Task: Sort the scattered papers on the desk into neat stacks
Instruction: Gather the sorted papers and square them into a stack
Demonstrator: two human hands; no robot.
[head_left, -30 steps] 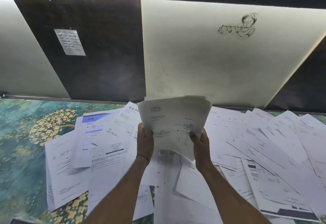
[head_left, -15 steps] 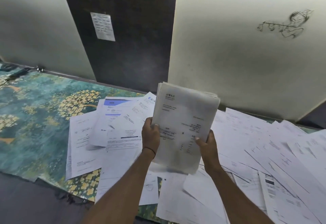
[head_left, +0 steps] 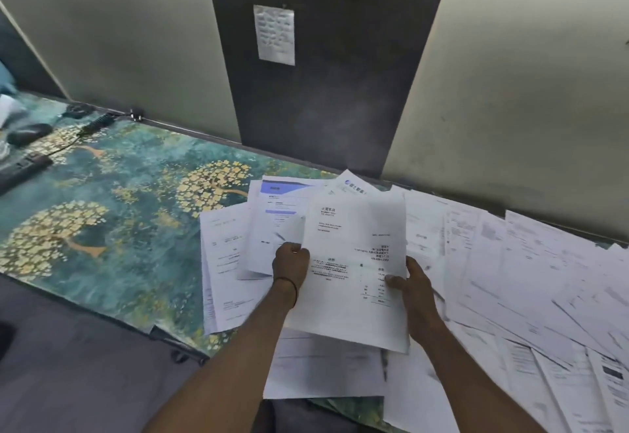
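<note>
At the far left of the desk lie a dark mouse [head_left: 29, 133] and the end of a black keyboard [head_left: 23, 168], on a teal cloth [head_left: 112, 214] printed with golden trees. The cloth's right half is covered by scattered papers [head_left: 531, 279], overlapping at loose angles and running off to the right edge. One sheet with a blue header band [head_left: 279, 189] lies near the back; its print is too small to read. Beside it another sheet shows a round blue logo [head_left: 348, 183] with characters that cannot be made out.

The left hand [head_left: 290, 264] grips the left edge of a held bundle of papers [head_left: 354, 272], thumb on the front. A thin dark band circles that wrist. The top page carries a short heading in East Asian characters and lines of blurred print. The right hand [head_left: 410, 284] pinches the bundle's right edge, thumb on top. The bundle hangs tilted above the scattered sheets.

On the dark wall panel behind, a small note [head_left: 274, 34] is stuck, its writing illegible.
</note>
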